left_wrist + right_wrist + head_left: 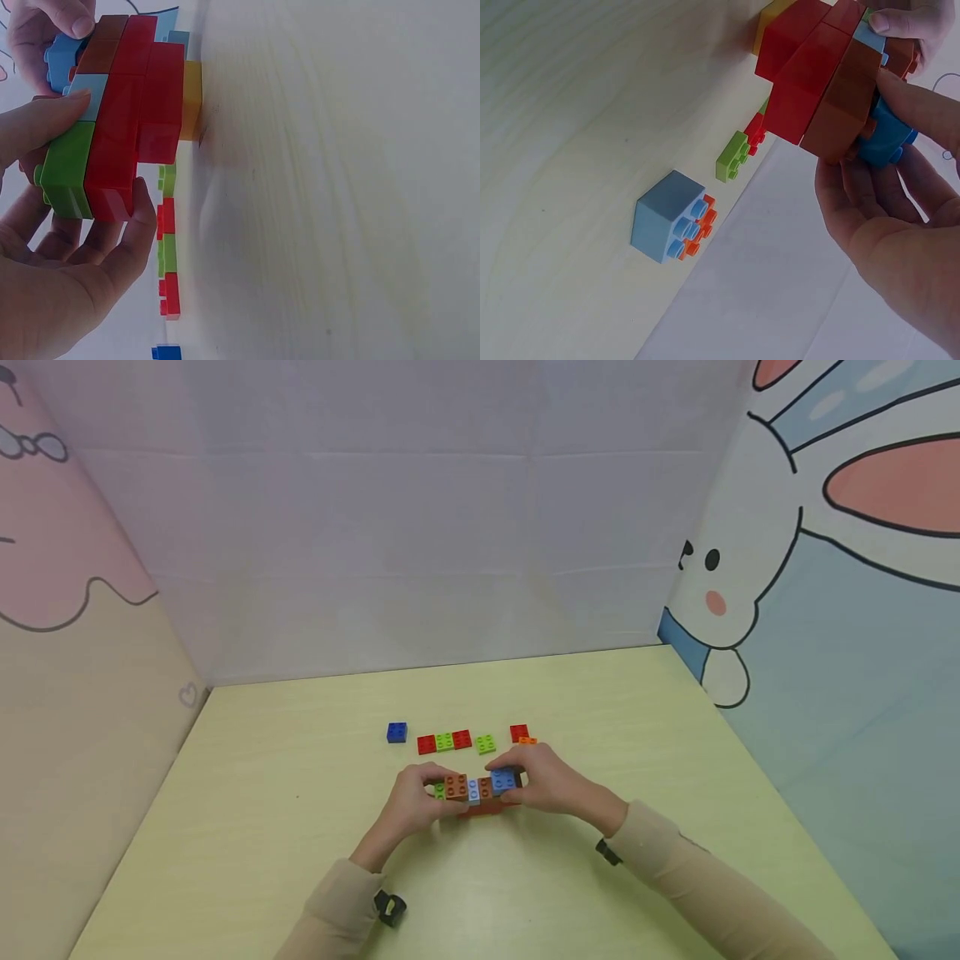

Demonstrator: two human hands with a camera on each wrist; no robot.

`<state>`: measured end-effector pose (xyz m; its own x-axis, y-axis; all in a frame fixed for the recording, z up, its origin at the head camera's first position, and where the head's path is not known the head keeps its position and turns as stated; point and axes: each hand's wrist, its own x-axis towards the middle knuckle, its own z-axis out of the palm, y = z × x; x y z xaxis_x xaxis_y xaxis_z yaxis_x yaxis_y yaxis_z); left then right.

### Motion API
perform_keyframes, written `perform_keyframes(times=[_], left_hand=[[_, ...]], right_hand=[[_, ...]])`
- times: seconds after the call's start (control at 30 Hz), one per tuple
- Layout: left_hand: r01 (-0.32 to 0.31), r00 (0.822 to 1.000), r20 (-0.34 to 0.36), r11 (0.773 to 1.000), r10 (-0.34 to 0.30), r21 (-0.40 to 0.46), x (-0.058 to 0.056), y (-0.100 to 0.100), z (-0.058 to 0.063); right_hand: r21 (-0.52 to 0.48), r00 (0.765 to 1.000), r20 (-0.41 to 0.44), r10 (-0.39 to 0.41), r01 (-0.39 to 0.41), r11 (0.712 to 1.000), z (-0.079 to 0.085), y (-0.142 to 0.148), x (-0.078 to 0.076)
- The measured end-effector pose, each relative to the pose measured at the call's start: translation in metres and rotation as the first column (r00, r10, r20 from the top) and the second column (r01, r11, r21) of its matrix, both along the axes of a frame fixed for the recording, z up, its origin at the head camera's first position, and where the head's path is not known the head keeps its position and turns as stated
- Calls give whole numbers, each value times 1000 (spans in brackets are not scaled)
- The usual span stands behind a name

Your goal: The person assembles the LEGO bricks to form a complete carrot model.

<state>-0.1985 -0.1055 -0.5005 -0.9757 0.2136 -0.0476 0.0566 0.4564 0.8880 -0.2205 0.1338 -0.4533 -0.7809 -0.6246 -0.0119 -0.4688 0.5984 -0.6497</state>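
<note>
Both hands are at a stack of toy building bricks (pixel 116 127) near the middle of the table. It has a yellow brick (pixel 192 101) at the bottom, red layers above, then a row of green, light blue and brown bricks. My left hand (pixel 411 797) grips the stack's left end, its thumb along the near side and fingers on the far side. With thumb and fingers, my right hand (pixel 553 783) pinches a blue brick (pixel 503 780) on top at the right end. Whether that brick is fully seated cannot be told.
Behind the stack lie a dark blue brick (pixel 397 732), a row of red and green bricks (pixel 445 742), a lone green brick (pixel 486 744) and a red brick (pixel 519 732). A light blue brick (pixel 664 217) stands by an orange brick (pixel 708 217). A wall (pixel 420 527) borders the table's far edge.
</note>
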Motion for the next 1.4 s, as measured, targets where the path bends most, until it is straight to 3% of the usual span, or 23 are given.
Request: perform_keyframes(times=[0.5, 0.9, 1.4], left_hand=[[7, 1000, -13, 1000, -7, -1, 0, -1, 1], [-2, 1000, -9, 1000, 2, -4, 3, 2, 4], [22, 999, -25, 1000, -23, -19, -3, 0, 14]], right_hand=[[45, 998, -53, 27, -25, 999, -1, -4, 0], [78, 999, -29, -20, 22, 997, 5, -7, 0], [78, 998, -33, -56, 58, 995, 10, -8, -4]])
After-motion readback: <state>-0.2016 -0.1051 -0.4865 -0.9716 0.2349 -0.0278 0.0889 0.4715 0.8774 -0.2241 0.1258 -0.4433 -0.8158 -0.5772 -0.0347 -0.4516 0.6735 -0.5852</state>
